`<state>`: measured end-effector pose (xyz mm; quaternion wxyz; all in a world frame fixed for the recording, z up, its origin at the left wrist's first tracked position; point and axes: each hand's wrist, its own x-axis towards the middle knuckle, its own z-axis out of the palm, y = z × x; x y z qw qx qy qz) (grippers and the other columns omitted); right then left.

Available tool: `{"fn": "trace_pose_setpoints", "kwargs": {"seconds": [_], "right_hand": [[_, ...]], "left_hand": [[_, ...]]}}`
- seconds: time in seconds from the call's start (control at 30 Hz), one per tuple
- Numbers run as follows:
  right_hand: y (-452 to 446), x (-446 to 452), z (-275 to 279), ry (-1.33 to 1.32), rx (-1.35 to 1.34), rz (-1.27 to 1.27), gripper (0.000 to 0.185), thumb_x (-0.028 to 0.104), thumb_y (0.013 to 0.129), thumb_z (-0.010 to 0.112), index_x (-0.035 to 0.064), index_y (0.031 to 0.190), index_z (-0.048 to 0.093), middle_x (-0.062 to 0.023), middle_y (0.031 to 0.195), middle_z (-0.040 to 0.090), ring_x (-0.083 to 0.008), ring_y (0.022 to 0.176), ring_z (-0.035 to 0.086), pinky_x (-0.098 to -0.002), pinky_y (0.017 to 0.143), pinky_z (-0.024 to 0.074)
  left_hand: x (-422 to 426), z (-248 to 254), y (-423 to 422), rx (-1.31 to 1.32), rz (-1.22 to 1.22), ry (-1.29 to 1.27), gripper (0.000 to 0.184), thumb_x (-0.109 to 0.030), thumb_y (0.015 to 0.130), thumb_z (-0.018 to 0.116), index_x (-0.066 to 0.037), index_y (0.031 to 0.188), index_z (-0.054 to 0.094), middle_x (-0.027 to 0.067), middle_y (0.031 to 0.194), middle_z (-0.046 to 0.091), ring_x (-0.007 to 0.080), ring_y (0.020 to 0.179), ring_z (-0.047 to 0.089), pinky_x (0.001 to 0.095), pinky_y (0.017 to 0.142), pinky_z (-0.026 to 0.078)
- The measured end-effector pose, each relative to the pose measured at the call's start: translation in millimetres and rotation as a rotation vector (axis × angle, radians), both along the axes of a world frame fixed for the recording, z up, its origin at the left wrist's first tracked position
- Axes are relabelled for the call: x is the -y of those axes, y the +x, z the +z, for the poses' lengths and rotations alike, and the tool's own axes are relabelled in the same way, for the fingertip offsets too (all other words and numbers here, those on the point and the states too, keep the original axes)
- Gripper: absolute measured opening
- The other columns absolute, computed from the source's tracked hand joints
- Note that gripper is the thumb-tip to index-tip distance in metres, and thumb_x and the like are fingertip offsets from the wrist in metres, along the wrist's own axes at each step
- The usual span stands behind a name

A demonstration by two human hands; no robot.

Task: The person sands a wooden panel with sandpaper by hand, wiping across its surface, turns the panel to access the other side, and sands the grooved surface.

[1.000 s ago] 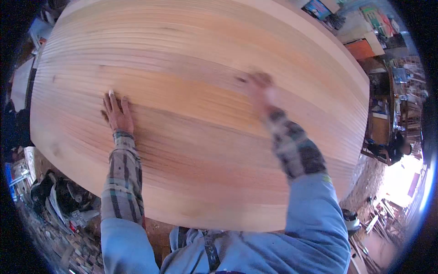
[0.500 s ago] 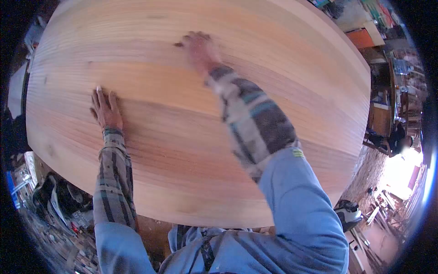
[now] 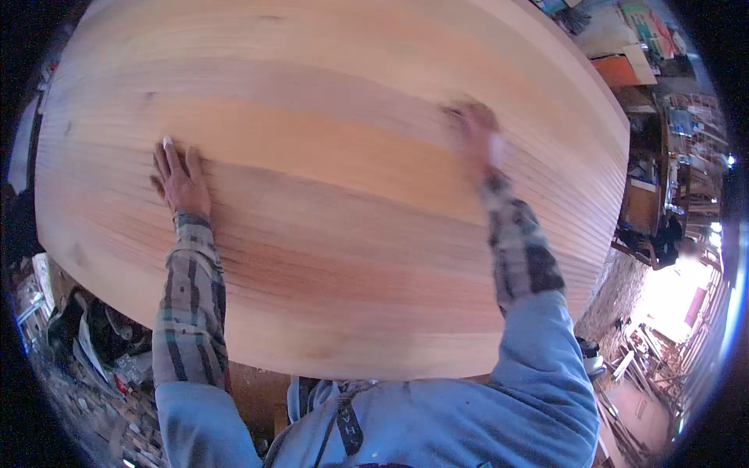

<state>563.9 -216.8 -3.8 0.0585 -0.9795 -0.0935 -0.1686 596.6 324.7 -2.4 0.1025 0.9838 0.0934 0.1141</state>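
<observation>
2 arms (image 3: 192,288) over wooden panel (image 3: 343,234) | left hand (image 3: 185,186) flat, grip unclenched | right hand (image 3: 477,134) blurred, grip: cannot tell

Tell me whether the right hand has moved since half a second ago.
Yes: the right hand has moved toward the right edge of the wooden panel and closer to its near edge.
</observation>
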Motion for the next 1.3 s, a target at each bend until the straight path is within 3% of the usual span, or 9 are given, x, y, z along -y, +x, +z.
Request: {"fn": "trace_pose_setpoints", "kwargs": {"seconds": [0.17, 0.27, 0.37, 0.57, 0.77, 0.97, 1.13, 1.2, 1.3], "right_hand": [[152.8, -261.4, -14.1, 0.204, -0.075, 0.102, 0.036, 0.015, 0.087, 0.052, 0.0156, 0.121, 0.062, -0.0116, 0.126, 0.060, -0.0321, 0.124, 0.051, -0.0479, 0.106, 0.0371], [151.5, -255.1, 4.2, 0.065, 0.004, 0.122, 0.035, 0.017, 0.088, 0.051, 0.0162, 0.121, 0.063, -0.0119, 0.124, 0.060, -0.0317, 0.122, 0.052, -0.0474, 0.105, 0.0365], [81.5, -86.9, -34.6, -0.013, 0.028, 0.083, 0.031, 0.015, 0.089, 0.050, 0.0190, 0.115, 0.067, -0.0071, 0.125, 0.059, -0.0284, 0.123, 0.048, -0.0464, 0.105, 0.0334], [-77.7, 137.4, 49.3, 0.028, -0.115, -0.356, 0.023, 0.022, 0.088, 0.058, 0.0128, 0.106, 0.069, -0.0089, 0.104, 0.064, -0.0329, 0.103, 0.056, -0.0466, 0.093, 0.0390], [48.9, -60.0, 1.3, 0.128, -0.002, 0.120, 0.028, 0.019, 0.089, 0.054, 0.0169, 0.114, 0.066, -0.0085, 0.116, 0.064, -0.0305, 0.117, 0.054, -0.0466, 0.102, 0.0385], [138.0, -197.5, 18.8, -0.026, -0.188, 0.080, 0.037, 0.028, 0.083, 0.059, 0.0182, 0.118, 0.064, -0.0090, 0.122, 0.061, -0.0285, 0.120, 0.054, -0.0476, 0.096, 0.0442], [-41.6, 112.0, -24.4, 0.027, -0.025, -0.130, 0.025, 0.026, 0.094, 0.053, 0.0138, 0.109, 0.069, -0.0100, 0.116, 0.061, -0.0311, 0.116, 0.051, -0.0475, 0.103, 0.0356], [-111.5, 220.3, 9.7, -0.102, 0.050, -0.228, 0.015, 0.017, 0.087, 0.065, 0.0135, 0.101, 0.070, -0.0104, 0.100, 0.065, -0.0320, 0.100, 0.058, -0.0448, 0.092, 0.0408], [-135.7, 244.8, 51.8, -0.077, -0.107, -0.584, 0.019, 0.016, 0.085, 0.067, 0.0136, 0.104, 0.070, -0.0104, 0.102, 0.066, -0.0319, 0.102, 0.058, -0.0450, 0.095, 0.0399]], "left_hand": [[-7.5, 1.1, -1.6, -0.019, 0.025, 0.002, 0.069, -0.055, 0.099, 0.037, -0.011, 0.151, 0.030, 0.0115, 0.158, 0.025, 0.0288, 0.147, 0.019, 0.0536, 0.117, 0.007], [-15.8, -3.8, 6.9, -0.022, 0.012, -0.002, 0.069, -0.056, 0.099, 0.037, -0.012, 0.151, 0.030, 0.0101, 0.158, 0.025, 0.0281, 0.147, 0.019, 0.0529, 0.117, 0.008], [-9.6, -3.2, 1.6, -0.003, 0.007, -0.016, 0.068, -0.056, 0.099, 0.036, -0.012, 0.151, 0.030, 0.0096, 0.159, 0.025, 0.0282, 0.147, 0.019, 0.0534, 0.117, 0.009], [-7.8, -7.5, 2.6, -0.010, 0.025, 0.011, 0.068, -0.056, 0.100, 0.033, -0.012, 0.151, 0.029, 0.0101, 0.159, 0.024, 0.0292, 0.147, 0.019, 0.0527, 0.117, 0.010], [-9.7, -5.7, -0.6, -0.021, 0.021, 0.011, 0.067, -0.056, 0.100, 0.033, -0.013, 0.151, 0.030, 0.0086, 0.159, 0.025, 0.0274, 0.147, 0.019, 0.0514, 0.118, 0.008], [-35.8, -7.3, 7.5, -0.002, -0.027, 0.043, 0.067, -0.056, 0.099, 0.035, -0.015, 0.151, 0.031, 0.0079, 0.159, 0.026, 0.0256, 0.147, 0.021, 0.0513, 0.118, 0.009], [-57.8, -37.9, 7.9, -0.018, -0.086, 0.293, 0.065, -0.055, 0.100, 0.034, -0.016, 0.152, 0.030, 0.0088, 0.158, 0.026, 0.0267, 0.147, 0.021, 0.0534, 0.117, 0.010], [-30.0, -16.4, 4.7, -0.010, -0.061, 0.161, 0.065, -0.055, 0.100, 0.033, -0.016, 0.152, 0.030, 0.0089, 0.159, 0.026, 0.0271, 0.147, 0.021, 0.0539, 0.117, 0.011], [-44.5, -31.0, 2.3, 0.006, -0.079, 0.163, 0.065, -0.055, 0.100, 0.033, -0.016, 0.152, 0.030, 0.0092, 0.159, 0.025, 0.0276, 0.147, 0.021, 0.0545, 0.116, 0.011]]}}
